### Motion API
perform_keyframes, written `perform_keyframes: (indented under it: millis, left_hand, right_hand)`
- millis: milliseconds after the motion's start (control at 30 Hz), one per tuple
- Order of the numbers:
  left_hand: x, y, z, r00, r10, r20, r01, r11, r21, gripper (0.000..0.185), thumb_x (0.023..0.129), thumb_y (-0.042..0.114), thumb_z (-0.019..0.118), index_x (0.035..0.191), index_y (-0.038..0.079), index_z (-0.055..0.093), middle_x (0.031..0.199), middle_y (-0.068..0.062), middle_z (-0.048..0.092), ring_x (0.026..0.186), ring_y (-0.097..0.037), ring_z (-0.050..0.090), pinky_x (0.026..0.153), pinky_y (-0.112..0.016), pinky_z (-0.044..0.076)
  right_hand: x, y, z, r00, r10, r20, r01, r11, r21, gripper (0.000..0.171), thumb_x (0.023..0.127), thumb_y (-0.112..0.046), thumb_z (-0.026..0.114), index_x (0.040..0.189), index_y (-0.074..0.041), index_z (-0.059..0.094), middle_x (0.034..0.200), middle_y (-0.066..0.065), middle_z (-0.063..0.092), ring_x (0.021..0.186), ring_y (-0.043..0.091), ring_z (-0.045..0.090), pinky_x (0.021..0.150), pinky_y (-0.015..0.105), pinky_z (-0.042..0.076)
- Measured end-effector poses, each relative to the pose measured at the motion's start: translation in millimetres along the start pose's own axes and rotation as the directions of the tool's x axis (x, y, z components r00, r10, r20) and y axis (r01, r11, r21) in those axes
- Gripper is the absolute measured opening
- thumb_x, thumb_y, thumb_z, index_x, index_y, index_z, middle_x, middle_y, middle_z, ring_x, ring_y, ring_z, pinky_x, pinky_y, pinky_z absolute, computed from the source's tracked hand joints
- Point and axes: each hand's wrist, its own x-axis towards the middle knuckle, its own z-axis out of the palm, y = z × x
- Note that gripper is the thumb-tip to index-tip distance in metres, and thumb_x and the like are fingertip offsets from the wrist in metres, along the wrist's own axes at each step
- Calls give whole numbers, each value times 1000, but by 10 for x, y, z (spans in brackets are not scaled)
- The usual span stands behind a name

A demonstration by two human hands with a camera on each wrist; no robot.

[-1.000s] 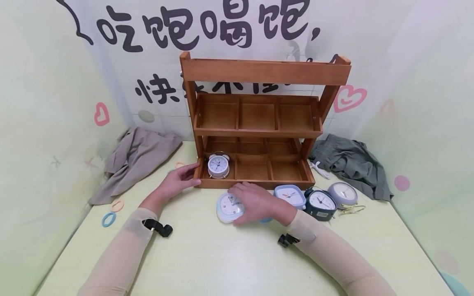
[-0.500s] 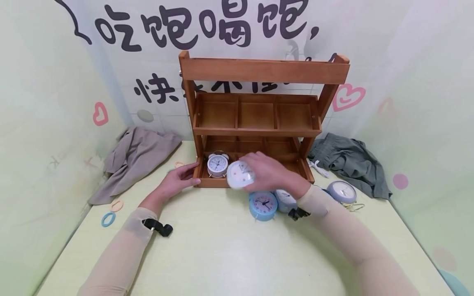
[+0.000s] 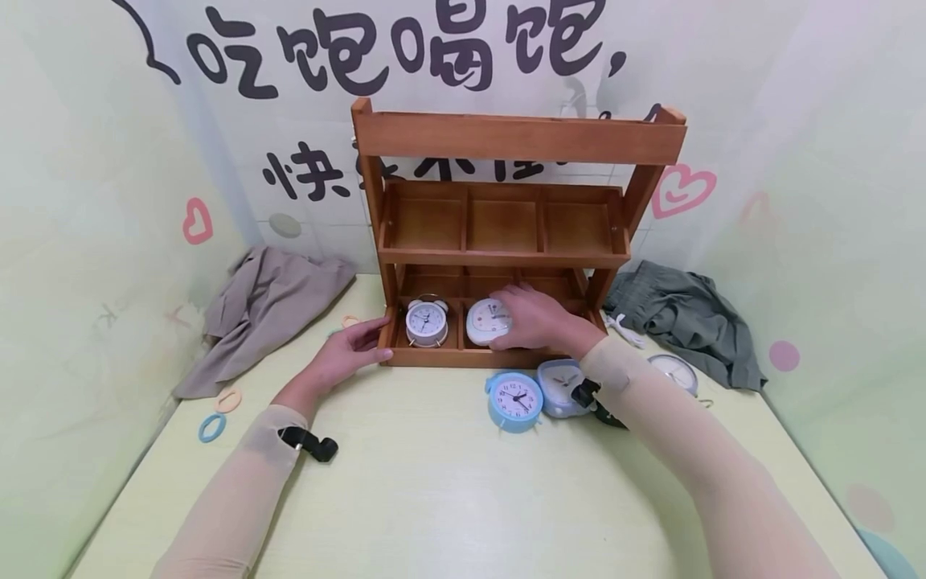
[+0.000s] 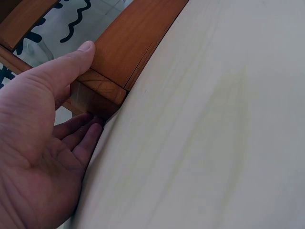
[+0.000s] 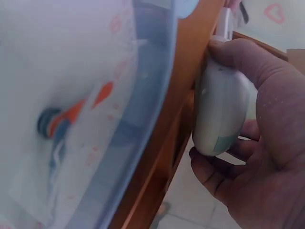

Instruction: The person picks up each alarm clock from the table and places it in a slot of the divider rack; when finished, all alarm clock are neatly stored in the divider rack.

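My right hand holds a white clock with rounded corners at the middle compartment of the lower tier of a wooden shelf rack. The right wrist view shows thumb and fingers round the sides of the white clock. To its left, a white twin-bell alarm clock stands in the left compartment. My left hand grips the rack's lower left corner; in the left wrist view its thumb lies along the wooden front and its fingers bend behind the corner.
In front of the rack stand a round blue alarm clock and a square light-blue clock; a purple-grey clock is partly behind the right forearm. Cloths lie on both sides, brown and dark grey. Rings lie at left.
The right hand has lifted the white clock off the table and carried it up and back into the rack's lower middle compartment. The left hand has stayed at the corner.
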Motion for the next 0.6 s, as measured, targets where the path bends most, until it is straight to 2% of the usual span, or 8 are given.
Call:
perform_keyframes:
  millis: [200, 433, 600]
  left_hand:
    - [-1, 20, -6, 1000, -3, 10, 3, 1000, 4, 80, 98, 27, 91, 167, 14, 53, 171, -14, 49, 154, -35, 51, 115, -22, 50]
    - [-6, 30, 1, 1000, -13, 7, 13, 1000, 22, 78, 99, 27, 90, 167, 15, 53, 170, -14, 50, 154, -35, 52, 117, -26, 50]
    - [-1, 27, -3, 1000, -8, 5, 8, 1000, 25, 78, 99, 26, 89, 167, 14, 53, 171, -14, 50, 154, -35, 51, 116, -24, 50]
  right_hand:
    - [66, 36, 4, 999, -1, 42, 1, 1000, 5, 96, 84, -57, 92, 161, -12, 56, 157, 13, 60, 135, 34, 57, 117, 57, 53]
    - [106, 59, 27, 998, -33, 57, 35, 999, -30, 81, 85, -50, 93, 153, -16, 65, 148, 10, 63, 126, 31, 61, 113, 55, 57]
    - [127, 65, 75, 998, -17, 61, 20, 999, -48, 83, 86, -52, 93, 155, -17, 62, 149, 11, 60, 125, 30, 61, 114, 55, 57]
